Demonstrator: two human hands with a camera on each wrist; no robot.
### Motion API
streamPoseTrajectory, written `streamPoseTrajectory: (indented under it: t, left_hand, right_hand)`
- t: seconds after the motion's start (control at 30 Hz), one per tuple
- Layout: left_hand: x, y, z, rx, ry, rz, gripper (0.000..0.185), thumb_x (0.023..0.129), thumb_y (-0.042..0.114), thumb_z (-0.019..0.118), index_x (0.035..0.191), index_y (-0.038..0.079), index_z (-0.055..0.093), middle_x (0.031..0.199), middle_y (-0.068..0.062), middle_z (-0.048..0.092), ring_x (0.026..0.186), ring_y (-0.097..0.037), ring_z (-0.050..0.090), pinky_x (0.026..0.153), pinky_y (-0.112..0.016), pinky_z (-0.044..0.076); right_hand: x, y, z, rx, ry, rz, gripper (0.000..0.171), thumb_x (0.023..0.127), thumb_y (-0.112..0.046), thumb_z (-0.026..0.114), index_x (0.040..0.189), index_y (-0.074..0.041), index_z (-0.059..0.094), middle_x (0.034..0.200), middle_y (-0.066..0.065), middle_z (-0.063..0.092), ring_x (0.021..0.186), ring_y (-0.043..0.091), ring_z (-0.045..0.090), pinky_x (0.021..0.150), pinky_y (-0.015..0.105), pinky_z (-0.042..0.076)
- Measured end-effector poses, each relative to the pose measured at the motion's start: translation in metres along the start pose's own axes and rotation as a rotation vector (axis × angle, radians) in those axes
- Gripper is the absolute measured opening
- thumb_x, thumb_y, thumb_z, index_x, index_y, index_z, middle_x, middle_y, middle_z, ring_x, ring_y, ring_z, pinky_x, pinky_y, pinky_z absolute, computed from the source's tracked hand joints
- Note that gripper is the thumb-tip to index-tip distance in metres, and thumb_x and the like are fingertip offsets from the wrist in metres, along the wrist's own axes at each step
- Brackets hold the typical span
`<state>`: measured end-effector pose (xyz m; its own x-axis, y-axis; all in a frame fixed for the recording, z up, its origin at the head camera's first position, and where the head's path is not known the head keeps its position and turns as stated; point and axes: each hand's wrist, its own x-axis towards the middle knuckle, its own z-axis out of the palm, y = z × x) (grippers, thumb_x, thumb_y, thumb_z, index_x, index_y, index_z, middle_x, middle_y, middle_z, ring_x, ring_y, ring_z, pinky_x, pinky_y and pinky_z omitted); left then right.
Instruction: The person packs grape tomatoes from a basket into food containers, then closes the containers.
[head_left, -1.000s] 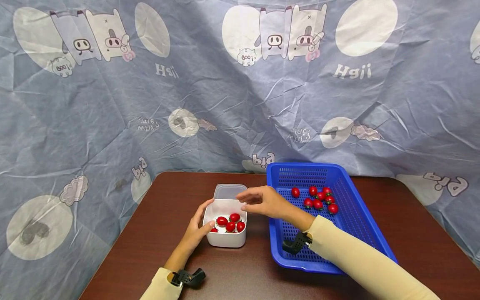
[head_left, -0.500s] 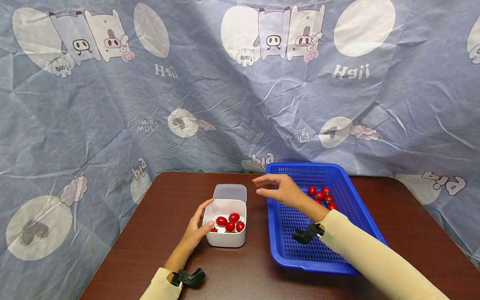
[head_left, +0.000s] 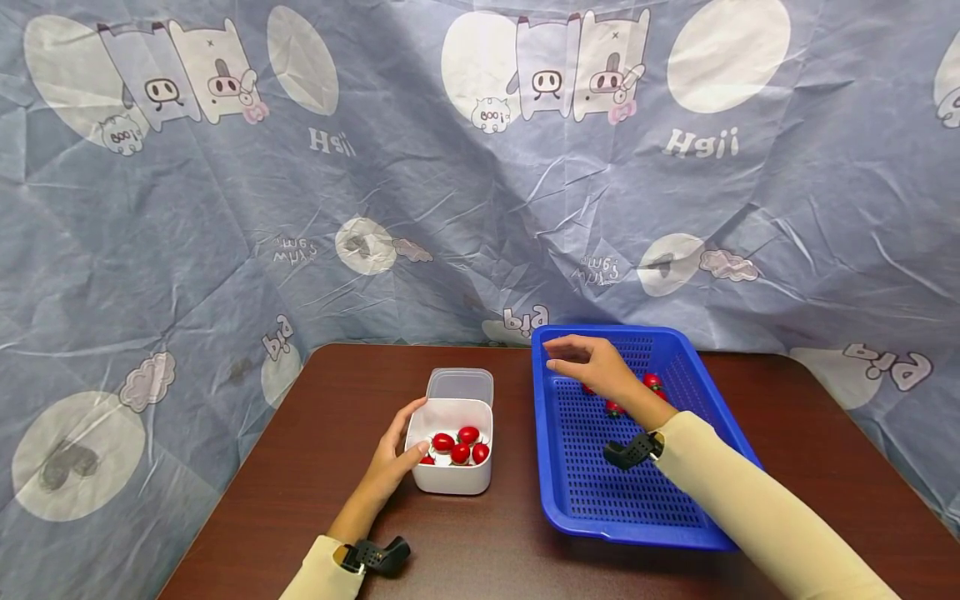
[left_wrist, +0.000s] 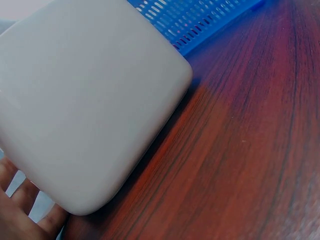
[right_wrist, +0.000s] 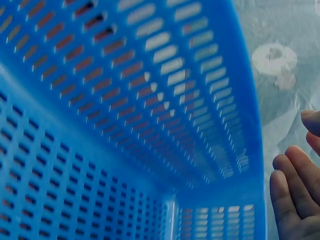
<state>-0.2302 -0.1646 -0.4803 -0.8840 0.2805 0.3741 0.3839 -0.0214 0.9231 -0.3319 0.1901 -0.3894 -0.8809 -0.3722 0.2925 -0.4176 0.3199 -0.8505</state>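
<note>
A white square container (head_left: 452,480) stands on the table with several cherry tomatoes (head_left: 460,453) inside. My left hand (head_left: 392,450) holds it by its left side, thumb over the near left corner and fingers along the wall. In the left wrist view, the container's side (left_wrist: 90,100) fills much of the picture. My right hand (head_left: 600,367) hovers over the far left part of a blue plastic basket (head_left: 622,504), fingers loosely curved and holding nothing. Several more cherry tomatoes (head_left: 652,381) lie in the basket, partly hidden by that hand and forearm.
Behind the white container lies a translucent lid (head_left: 461,385). The basket's raised perforated walls (right_wrist: 125,90) stand on the right of the brown wooden table (head_left: 360,375). A printed grey-blue cloth (head_left: 450,192) hangs beyond the table's far edge.
My right hand has moved right, from above the white container to over the blue basket. My left hand and the container have stayed in place.
</note>
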Motion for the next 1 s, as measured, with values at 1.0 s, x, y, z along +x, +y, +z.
streamPoseTrajectory:
  t: [1.0]
  left_hand:
    - [0.0, -0.037, -0.009, 0.002, 0.014, 0.011, 0.065, 0.089, 0.015, 0.058, 0.149, 0.015, 0.032, 0.142, -0.017, 0.042, 0.12, -0.041, 0.046, 0.091, -0.033, 0.047]
  right_hand:
    - [-0.002, 0.074, -0.042, -0.333, 0.052, 0.192, 0.044, 0.087, -0.022, 0.073, 0.124, -0.002, 0.063, 0.118, 0.019, 0.065, 0.107, 0.034, 0.063, 0.093, 0.051, 0.045]
